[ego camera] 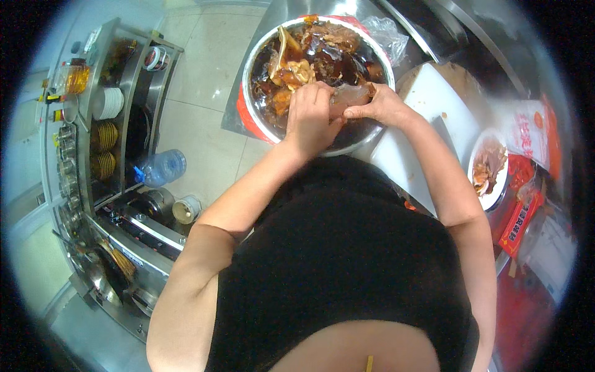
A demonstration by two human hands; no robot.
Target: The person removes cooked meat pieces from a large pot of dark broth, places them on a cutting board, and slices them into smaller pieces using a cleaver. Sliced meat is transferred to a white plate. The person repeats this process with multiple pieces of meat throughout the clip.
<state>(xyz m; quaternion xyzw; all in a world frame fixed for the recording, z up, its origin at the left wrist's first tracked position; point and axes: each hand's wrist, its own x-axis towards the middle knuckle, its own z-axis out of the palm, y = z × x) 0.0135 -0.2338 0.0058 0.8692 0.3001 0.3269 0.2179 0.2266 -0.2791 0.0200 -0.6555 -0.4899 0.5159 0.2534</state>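
A large round metal basin (247, 100) of braised meat in dark brown sauce stands before me on a steel table. Over its near side, my left hand (312, 114) and my right hand (379, 108) hold one piece of braised meat (349, 98) between them, pale brown and glossy. The fingertips of both hands almost meet at its near edge. Left of the piece, a lighter, folded chunk of braised meat (293, 72) with a pointed flap lies on top of the pile. The underside of the held piece is hidden.
Right of the basin lie a white cutting board (437, 93) with a cleaver blade (445, 135), a round wooden block (458, 76) and a white dish (499, 197) of meat pieces. Plastic bags (530, 132) lie farther right. A steel shelf (100, 69) with stacked plates (108, 103) stands at left.
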